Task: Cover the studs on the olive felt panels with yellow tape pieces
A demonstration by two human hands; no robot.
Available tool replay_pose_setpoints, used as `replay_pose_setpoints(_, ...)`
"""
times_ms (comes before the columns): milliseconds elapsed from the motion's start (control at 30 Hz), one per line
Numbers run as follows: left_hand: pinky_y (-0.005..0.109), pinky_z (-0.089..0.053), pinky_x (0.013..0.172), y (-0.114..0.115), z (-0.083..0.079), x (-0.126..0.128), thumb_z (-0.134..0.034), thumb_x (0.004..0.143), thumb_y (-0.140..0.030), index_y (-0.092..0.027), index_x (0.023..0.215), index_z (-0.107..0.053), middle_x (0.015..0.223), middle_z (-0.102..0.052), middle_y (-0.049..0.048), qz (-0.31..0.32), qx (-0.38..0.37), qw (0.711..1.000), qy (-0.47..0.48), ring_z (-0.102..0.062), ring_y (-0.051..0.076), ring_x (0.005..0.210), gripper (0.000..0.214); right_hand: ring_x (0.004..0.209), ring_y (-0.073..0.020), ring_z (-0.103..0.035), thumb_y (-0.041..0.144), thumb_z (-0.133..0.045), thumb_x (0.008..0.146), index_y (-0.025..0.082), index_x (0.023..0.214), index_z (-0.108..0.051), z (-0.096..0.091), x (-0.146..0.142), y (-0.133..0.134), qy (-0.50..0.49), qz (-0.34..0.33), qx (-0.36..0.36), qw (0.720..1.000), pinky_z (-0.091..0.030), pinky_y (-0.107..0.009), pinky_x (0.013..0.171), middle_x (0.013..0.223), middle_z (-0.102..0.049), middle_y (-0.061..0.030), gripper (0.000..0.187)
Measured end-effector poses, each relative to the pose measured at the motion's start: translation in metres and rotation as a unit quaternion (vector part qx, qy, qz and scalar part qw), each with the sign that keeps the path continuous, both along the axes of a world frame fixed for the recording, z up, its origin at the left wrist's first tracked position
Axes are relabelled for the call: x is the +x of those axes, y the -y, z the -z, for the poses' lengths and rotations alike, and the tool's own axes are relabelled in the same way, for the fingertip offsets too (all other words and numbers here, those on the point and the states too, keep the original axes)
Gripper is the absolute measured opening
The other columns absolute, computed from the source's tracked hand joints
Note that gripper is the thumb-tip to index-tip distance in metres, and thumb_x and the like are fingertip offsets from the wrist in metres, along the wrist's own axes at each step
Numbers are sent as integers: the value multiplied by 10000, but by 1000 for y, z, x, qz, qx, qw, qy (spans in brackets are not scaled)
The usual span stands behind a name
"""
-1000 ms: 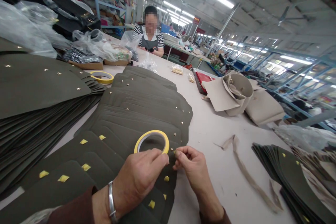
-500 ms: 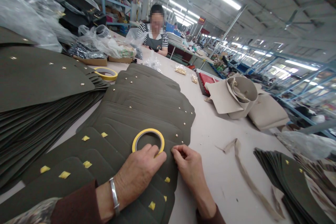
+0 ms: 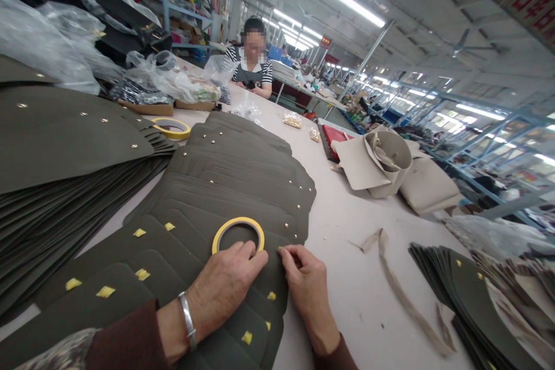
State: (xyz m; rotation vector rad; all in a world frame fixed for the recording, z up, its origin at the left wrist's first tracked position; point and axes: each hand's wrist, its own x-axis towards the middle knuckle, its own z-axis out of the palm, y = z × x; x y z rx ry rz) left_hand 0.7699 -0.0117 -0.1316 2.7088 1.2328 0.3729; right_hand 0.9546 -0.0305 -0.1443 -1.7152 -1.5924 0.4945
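Observation:
My left hand [image 3: 223, 280], wearing a silver bangle, is closed on the near rim of a roll of yellow tape [image 3: 237, 221]. The roll rests over overlapping dark olive panels [image 3: 195, 266]. Just right of it, my right hand [image 3: 307, 280] has thumb and forefinger pinched together at the panels' right edge. Whatever sits between those fingertips is too small to make out. Small pieces of yellow tape [image 3: 106, 292] are stuck on the nearer panels. Gold studs [image 3: 287, 225] show on the farther ones.
At left lies a thick stack of olive panels [image 3: 73, 144], with another tape roll [image 3: 171, 128] by it. Beige bag parts [image 3: 368, 165] and a fabric strip [image 3: 392, 277] lie right, near more panels [image 3: 455, 295]. Across the table [image 3: 347, 277] sits a person [image 3: 254, 66].
The view has shifted slightly, so everything sits a little differently in frame. Both hands keep nearly the same pose, the left on the tape roll and the right pinched at the panel edge.

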Motion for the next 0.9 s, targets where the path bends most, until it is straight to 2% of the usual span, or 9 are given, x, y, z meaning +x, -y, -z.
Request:
replay_pose_setpoints(167, 273, -476, 648, -2, 2, -1, -501, 927, -79, -200, 892, -547, 821, -590, 11, 11, 26, 1000, 14, -584, 176, 732, 134, 601, -143, -571, 222, -546, 870, 200, 777, -700, -6, -2, -6, 112, -17, 22, 993, -408, -243, 617, 663, -638, 4, 181)
replay_pose_setpoints(267, 262, -464, 603, -3, 4, -6, -469, 946, -109, -204, 879, -539, 811, -582, 5, 36, 37, 997, 58, -572, 161, 667, 136, 587, -134, -559, 196, -583, 827, 201, 709, -685, -11, 3, 1, 130, -48, -7, 990, -385, -234, 596, 629, -614, 16, 156)
replay_pose_setpoints(467, 235, -499, 613, -8, 4, -15, -386, 994, -147, -211, 1010, -560, 801, -614, 4, 64, 74, 974, 203, -620, 152, 697, 186, 565, -127, -549, 128, -602, 749, 201, 641, -643, -16, 0, 15, 90, -57, -113, 988, -364, -231, 571, 593, -612, 28, 136)
replay_pose_setpoints(567, 209, -531, 669, -12, 3, -16, -401, 1007, -179, -207, 1120, -547, 859, -674, 12, 74, 91, 963, 242, -666, 135, 750, 187, 564, -130, -543, 157, -630, 756, 199, 749, -658, -16, 1, 14, 54, -49, -121, 990, -376, -241, 584, 595, -591, 41, 52)
replay_pose_setpoints(633, 200, -541, 676, -14, 3, -15, -414, 1010, -197, -207, 1155, -542, 872, -703, 13, 72, 108, 959, 251, -688, 130, 754, 193, 558, -131, -541, 205, -665, 761, 193, 843, -667, -15, 5, 12, -21, -51, -123, 991, -394, -241, 573, 588, -576, 52, 82)
replay_pose_setpoints(700, 204, -554, 690, -13, 3, -15, -422, 1013, -218, -214, 1224, -522, 920, -731, 18, 75, 111, 959, 249, -710, 134, 775, 233, 579, -135, -554, 262, -670, 788, 182, 880, -668, -16, 9, 12, -108, -42, -83, 990, -427, -242, 569, 629, -606, 36, 122)
replay_pose_setpoints(767, 222, -570, 728, -10, 3, -15, -416, 1019, -248, -217, 1354, -438, 1042, -743, 39, 85, 102, 963, 234, -729, 150, 850, 337, 637, -141, -581, 273, -642, 830, 176, 895, -681, -18, 10, 13, -148, -49, 3, 988, -469, -248, 603, 726, -661, -3, 123)
replay_pose_setpoints(833, 246, -582, 753, -7, 3, -15, -393, 1028, -279, -207, 1447, -324, 1134, -731, 64, 92, 97, 968, 214, -734, 170, 911, 431, 702, -143, -605, 217, -619, 858, 179, 945, -698, -21, 8, 16, -123, -99, 88, 984, -497, -255, 664, 825, -692, -30, 124)
replay_pose_setpoints(900, 258, -587, 717, -4, 4, -13, -357, 1037, -297, -192, 1454, -288, 1098, -743, 68, 91, 98, 970, 203, -742, 181, 876, 435, 754, -146, -623, 149, -606, 868, 187, 1003, -697, -22, 4, 18, -81, -163, 142, 973, -510, -257, 705, 871, -697, -42, 167)
